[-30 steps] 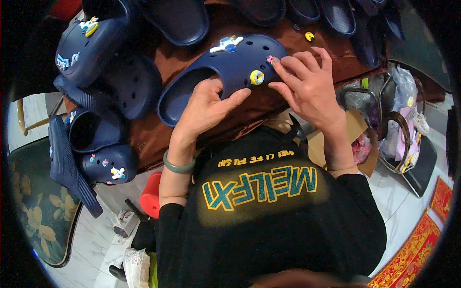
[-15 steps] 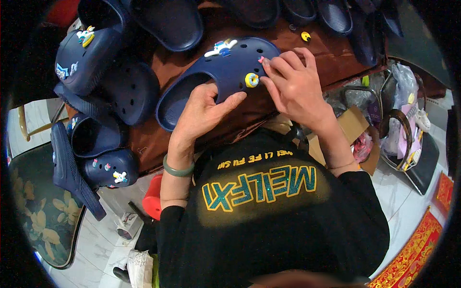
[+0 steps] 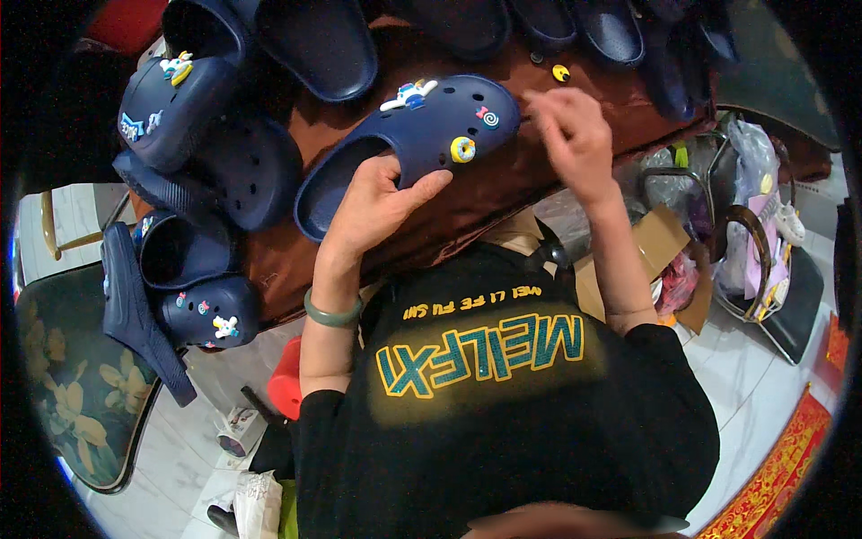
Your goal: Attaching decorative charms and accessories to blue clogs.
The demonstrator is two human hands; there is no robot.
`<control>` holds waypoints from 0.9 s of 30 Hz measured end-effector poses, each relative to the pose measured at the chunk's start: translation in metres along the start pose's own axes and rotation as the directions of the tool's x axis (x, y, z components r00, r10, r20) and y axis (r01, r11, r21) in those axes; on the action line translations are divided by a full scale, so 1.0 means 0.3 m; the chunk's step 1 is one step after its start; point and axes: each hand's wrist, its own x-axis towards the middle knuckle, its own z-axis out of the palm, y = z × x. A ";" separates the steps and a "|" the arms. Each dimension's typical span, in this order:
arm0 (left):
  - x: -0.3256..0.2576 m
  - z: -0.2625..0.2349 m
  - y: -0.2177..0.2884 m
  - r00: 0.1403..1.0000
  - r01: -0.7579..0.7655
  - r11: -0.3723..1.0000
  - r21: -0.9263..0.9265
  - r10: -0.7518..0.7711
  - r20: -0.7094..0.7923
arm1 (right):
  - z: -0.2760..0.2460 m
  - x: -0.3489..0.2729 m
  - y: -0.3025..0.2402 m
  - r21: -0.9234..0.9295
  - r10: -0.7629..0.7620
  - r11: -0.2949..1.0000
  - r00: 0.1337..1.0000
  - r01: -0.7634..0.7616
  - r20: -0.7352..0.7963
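Note:
A navy clog (image 3: 355,148) with holes in its upper lies on the brown-covered table, tilted toward me. My left hand (image 3: 373,202) grips its side, the fingers inside the foot opening and the thumb outside. A white-and-blue figure charm (image 3: 409,95), a yellow ring-shaped charm (image 3: 463,150) and a pink-bowed swirl charm (image 3: 488,118) sit on the upper. Just off the toe is my right hand (image 3: 577,144), apart from the clog, its fingertips smeared by motion. Beyond it on the cloth lie a small yellow charm (image 3: 561,73) and a small dark piece (image 3: 537,57).
Several more navy clogs crowd the left, including a charm-decorated one (image 3: 180,112), and others line the far edge, such as a plain clog (image 3: 319,49). At right are a cardboard box (image 3: 660,238) and a basket of plastic bags (image 3: 750,234). A red stool (image 3: 287,377) stands below.
My right hand has left the swirl charm and moved away from the clog's toe, uncovering the charm. The left hand keeps its hold on the clog.

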 end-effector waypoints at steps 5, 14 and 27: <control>-0.001 0.013 0.012 1.000 -0.001 0.998 -0.061 0.001 -0.005 | 0.032 0.035 0.218 -0.218 0.317 0.924 0.948 -0.316 -0.030; 0.001 -0.004 0.000 0.999 0.038 0.996 0.076 -0.038 0.002 | -0.011 0.054 0.204 0.128 0.490 0.848 0.853 -0.514 0.177; 0.002 -0.008 -0.014 1.000 0.024 0.994 0.108 -0.025 0.008 | 0.043 0.128 -0.028 0.476 0.164 0.841 0.960 -0.257 0.227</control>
